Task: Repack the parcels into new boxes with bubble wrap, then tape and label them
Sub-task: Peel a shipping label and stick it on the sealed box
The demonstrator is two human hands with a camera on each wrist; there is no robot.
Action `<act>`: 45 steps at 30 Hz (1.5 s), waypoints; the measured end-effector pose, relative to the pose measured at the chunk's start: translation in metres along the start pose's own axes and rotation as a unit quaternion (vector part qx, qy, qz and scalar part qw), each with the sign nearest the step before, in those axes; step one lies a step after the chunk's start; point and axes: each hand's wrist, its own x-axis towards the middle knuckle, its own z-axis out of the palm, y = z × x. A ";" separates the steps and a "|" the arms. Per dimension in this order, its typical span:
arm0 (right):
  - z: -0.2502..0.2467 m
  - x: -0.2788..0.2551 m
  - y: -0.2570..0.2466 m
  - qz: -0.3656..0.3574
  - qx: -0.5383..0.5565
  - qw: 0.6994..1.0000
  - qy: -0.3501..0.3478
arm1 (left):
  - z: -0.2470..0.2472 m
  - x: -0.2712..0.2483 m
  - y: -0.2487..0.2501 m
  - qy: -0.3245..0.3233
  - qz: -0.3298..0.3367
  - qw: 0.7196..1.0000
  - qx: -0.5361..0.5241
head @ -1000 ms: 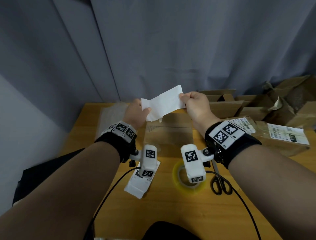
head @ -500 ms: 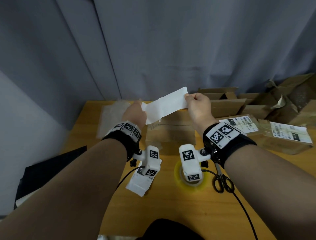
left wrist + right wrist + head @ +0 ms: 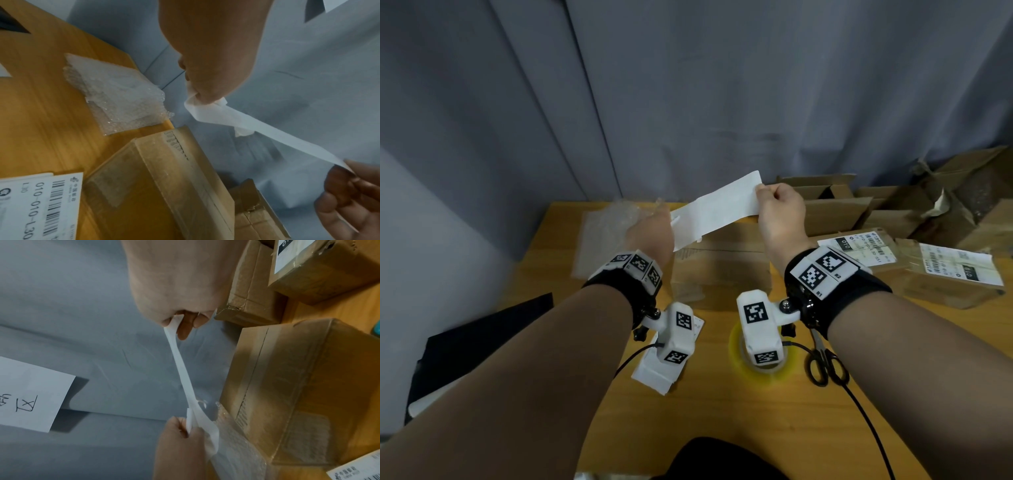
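In the middle of the head view, the person is holding a white label sheet stretched in the air between both hands, above a closed cardboard box sitting on the table. The left hand is pinching the sheet's lower left end, its grip clenched on a crumpled corner, while the right hand is pinching the upper right end between thumb and curled fingers. A sheet of bubble wrap is lying at the table's far left. At lower centre a stack of labels, a roll of yellow tape and black scissors are resting on the table. On the right side of the frame, labelled parcels and opened boxes are piled up.
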 end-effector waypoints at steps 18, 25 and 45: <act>-0.019 0.005 0.006 0.062 0.057 0.996 -0.026 | -0.003 -0.029 -0.051 -0.043 0.007 0.994 -0.105; -0.002 -0.014 0.018 0.064 0.021 0.991 -0.120 | 0.013 -0.037 -0.055 -0.026 0.021 0.995 -0.095; 0.014 -0.034 0.057 0.025 -0.167 0.972 -0.165 | 0.043 -0.059 -0.048 -0.037 -0.029 0.979 -0.197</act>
